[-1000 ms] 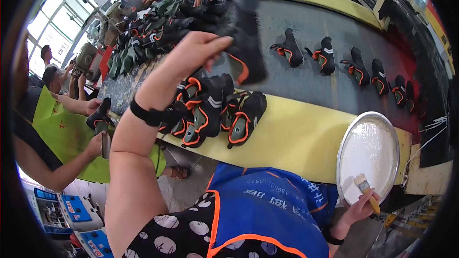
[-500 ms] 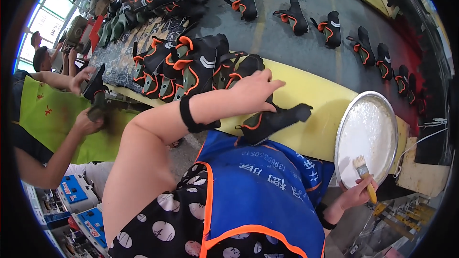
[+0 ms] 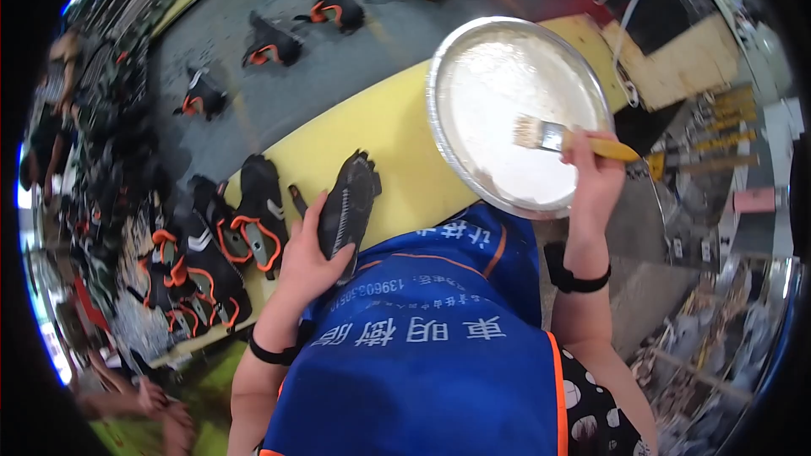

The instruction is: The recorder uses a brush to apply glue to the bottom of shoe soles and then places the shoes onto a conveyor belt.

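Note:
A black shoe upper (image 3: 348,203) lies on the yellow board with its stitched bottom edge turned up. My left hand (image 3: 311,255) is closed on its near end, thumb on one side and fingers on the other. My right hand (image 3: 594,171) grips a flat paintbrush (image 3: 621,149) by its yellow handle. The pale bristles are over the white liquid in a round metal basin (image 3: 435,110); whether they touch the liquid I cannot tell. Close to my left hand stand more black uppers (image 3: 260,188) with orange-trimmed openings.
Behind the yellow board (image 3: 393,93) is a grey conveyor belt (image 3: 338,67) carrying a row of similar uppers (image 3: 336,7). A co-worker's hands (image 3: 165,401) show at the lower left. Tools with yellow handles (image 3: 718,131) lie at the right, beside a wooden board (image 3: 676,59).
The view has swung right. My left hand has gone from hovering by the upper to gripping it, and the upper now points away, bottom up. The brush has moved farther over the basin.

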{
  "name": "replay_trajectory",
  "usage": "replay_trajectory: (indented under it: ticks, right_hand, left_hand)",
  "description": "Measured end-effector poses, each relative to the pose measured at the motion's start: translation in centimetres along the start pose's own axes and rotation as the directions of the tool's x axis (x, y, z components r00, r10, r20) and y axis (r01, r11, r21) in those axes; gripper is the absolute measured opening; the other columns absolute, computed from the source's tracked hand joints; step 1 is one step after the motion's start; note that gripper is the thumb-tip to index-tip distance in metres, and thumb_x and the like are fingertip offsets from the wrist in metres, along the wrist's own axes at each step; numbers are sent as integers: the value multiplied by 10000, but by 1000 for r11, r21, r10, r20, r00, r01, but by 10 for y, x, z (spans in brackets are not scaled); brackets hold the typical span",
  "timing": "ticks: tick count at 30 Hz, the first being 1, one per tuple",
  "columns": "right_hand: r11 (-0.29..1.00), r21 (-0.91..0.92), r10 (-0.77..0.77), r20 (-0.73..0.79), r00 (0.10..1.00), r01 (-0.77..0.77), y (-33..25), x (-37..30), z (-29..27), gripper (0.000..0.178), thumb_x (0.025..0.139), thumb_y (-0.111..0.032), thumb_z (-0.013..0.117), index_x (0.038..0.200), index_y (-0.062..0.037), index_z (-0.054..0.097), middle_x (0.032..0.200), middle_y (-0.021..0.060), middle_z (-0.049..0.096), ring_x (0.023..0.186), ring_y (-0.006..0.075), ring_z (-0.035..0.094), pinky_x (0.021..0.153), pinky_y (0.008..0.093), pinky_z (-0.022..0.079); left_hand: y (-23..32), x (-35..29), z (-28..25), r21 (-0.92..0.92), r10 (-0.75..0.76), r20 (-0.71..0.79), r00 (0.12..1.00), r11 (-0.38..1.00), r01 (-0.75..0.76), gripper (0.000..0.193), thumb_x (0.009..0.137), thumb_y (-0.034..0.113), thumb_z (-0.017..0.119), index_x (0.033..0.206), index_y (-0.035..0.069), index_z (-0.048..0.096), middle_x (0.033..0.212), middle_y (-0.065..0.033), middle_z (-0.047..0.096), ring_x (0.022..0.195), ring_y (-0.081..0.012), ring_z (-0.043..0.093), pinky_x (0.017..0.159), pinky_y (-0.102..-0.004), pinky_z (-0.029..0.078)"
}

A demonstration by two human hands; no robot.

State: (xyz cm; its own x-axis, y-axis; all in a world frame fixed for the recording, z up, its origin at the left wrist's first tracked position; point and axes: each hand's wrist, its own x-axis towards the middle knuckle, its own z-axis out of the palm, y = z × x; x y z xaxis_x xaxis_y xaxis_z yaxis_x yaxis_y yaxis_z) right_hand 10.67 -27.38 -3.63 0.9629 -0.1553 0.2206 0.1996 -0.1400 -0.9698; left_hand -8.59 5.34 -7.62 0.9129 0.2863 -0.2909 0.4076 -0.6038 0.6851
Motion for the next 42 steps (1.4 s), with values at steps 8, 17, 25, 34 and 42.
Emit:
replay_trajectory:
  ticks: [8,17,25,34,42]
  right_hand:
    - [781,-518,-234,274,933,348,-3,8,12,148,839,-102,769,890,-18,659,807,78,651,677,179,626,645,263,494]
    - [837,-509,-130,176,976,203,-18,22,-5,165,826,-78,765,910,-7,642,851,108,644,742,233,651,658,310,503]
    - [619,-299,-622,378,686,726,-57,2,-24,199,765,-129,806,919,-99,682,896,34,680,816,203,665,841,355,474]
    - [636,-217,-579,501,643,741,-61,3,-19,144,764,-147,769,870,-143,670,917,-12,689,854,163,656,891,356,415]
    - [721,-61,-622,382,683,691,-59,-4,-14,202,736,-109,804,897,-127,683,847,21,669,810,215,647,758,328,461]
  left_hand:
    - [28,9,-24,-876,114,430,896,291,384,837,755,125,617,1508,-33,287,1378,-231,523,1187,-309,608,1002,-358,504]
    - [111,22,-28,-815,215,420,882,517,263,788,777,96,599,1503,-8,312,1410,-193,502,1280,-269,527,1089,-343,386]
    - [148,48,-16,-701,262,585,767,639,316,731,825,131,553,1496,-33,313,1412,-193,502,1302,-242,498,1103,-332,360]
    - [162,49,-15,-645,244,585,773,717,262,729,824,133,560,1495,-27,325,1398,-178,513,1292,-227,499,1096,-324,360]
    - [150,46,-15,-666,209,648,733,622,412,760,803,151,562,1500,-27,316,1402,-189,510,1279,-246,521,1093,-330,371]
